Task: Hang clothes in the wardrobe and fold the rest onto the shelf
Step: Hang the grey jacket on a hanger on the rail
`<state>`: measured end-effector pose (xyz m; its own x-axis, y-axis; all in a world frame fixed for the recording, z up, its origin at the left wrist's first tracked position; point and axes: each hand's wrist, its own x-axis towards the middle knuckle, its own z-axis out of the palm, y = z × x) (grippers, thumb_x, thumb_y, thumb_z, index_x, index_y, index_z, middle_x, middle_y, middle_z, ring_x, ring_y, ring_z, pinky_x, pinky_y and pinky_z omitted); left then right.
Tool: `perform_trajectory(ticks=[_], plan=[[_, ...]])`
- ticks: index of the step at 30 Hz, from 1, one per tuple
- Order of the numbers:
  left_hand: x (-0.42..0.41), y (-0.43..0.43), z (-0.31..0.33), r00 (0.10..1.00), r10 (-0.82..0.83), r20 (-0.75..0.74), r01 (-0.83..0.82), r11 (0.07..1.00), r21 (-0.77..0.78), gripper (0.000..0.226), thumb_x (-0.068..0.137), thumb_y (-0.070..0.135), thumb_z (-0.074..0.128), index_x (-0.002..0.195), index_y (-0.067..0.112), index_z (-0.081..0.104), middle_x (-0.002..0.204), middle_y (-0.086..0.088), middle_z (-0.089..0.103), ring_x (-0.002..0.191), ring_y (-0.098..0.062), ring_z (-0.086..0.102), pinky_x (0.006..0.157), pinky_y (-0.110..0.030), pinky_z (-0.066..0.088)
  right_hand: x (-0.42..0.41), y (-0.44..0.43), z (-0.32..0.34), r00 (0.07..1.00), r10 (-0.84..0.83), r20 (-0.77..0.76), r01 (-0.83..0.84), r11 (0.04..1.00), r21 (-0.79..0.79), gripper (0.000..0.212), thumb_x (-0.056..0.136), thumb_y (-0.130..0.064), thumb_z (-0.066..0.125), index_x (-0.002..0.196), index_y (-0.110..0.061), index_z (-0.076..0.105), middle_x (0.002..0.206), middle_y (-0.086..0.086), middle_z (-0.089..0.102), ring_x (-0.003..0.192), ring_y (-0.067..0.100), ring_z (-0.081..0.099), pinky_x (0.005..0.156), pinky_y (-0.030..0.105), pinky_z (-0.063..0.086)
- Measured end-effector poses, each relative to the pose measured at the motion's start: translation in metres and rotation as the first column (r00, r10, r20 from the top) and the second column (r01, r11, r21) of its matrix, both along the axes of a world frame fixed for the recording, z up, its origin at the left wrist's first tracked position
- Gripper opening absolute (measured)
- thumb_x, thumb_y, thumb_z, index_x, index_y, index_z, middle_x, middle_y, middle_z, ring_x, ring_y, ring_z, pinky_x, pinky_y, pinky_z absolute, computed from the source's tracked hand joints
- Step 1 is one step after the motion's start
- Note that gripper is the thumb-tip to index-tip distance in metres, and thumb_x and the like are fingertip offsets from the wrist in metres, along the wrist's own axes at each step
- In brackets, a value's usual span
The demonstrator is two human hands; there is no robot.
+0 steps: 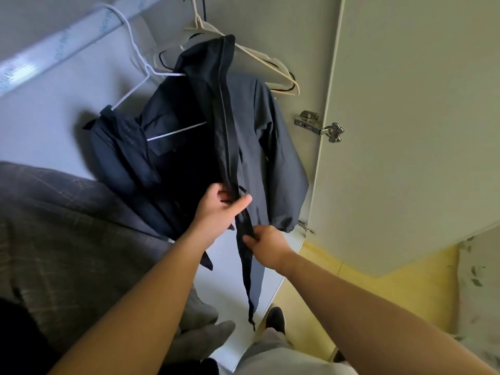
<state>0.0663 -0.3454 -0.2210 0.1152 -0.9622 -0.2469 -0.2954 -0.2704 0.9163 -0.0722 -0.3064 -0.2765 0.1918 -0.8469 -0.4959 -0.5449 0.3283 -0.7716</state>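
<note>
A dark navy jacket (251,147) hangs on a white wire hanger (138,58) from the wardrobe rail (62,47). My left hand (221,209) pinches the jacket's front zipper edge about two thirds of the way down. Just below it, my right hand (266,246) grips the same front edge near the hem. The lower strip of the front hangs loose beneath my hands. A dark grey checked garment (67,239) hangs at the left, beside the jacket.
Beige and black empty hangers (270,63) hang behind the jacket. The open wardrobe door (405,131) with its metal hinge (319,125) stands at the right. Yellow floor (378,299) and my shoe (274,319) show below. Folded grey cloth (200,336) lies low in the wardrobe.
</note>
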Motion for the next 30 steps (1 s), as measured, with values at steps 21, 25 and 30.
perform_trajectory(ticks=[21,25,30], plan=[[-0.014,0.144,-0.054,0.849,-0.048,0.526,-0.009,0.994,0.106,0.035,0.089,0.052,0.070,0.093,0.017,0.074,0.087,0.004,0.072,0.085,-0.016,0.063,0.074,-0.030,0.048,-0.039,0.043,0.029,0.602,-0.436,0.669,0.237,0.897,0.372,0.018,0.096,0.000,0.059,0.113,-0.003,0.063,0.096,0.018,0.072,0.082,0.025,0.071,0.073,0.033,0.060],[-0.006,0.125,-0.052,0.961,0.242,0.134,-0.266,0.941,0.209,0.038,0.088,0.052,0.073,0.095,0.014,0.074,0.101,-0.007,0.075,0.094,-0.024,0.070,0.081,-0.046,0.062,-0.045,0.073,0.013,0.891,-0.214,0.400,0.073,0.938,0.340,0.024,0.083,0.000,0.065,0.098,-0.018,0.069,0.088,0.009,0.067,0.078,0.020,0.066,0.065,0.029,0.054],[-0.001,0.102,-0.048,0.939,0.344,-0.031,-0.323,0.907,0.271,0.031,0.094,0.051,0.065,0.087,0.021,0.069,0.103,-0.008,0.072,0.097,-0.029,0.070,0.082,-0.052,0.062,-0.036,0.101,0.006,0.921,-0.045,0.387,-0.124,0.908,0.400,0.022,0.090,-0.036,0.075,0.100,-0.018,0.068,0.084,0.004,0.064,0.074,0.019,0.061,0.064,0.029,0.055]])
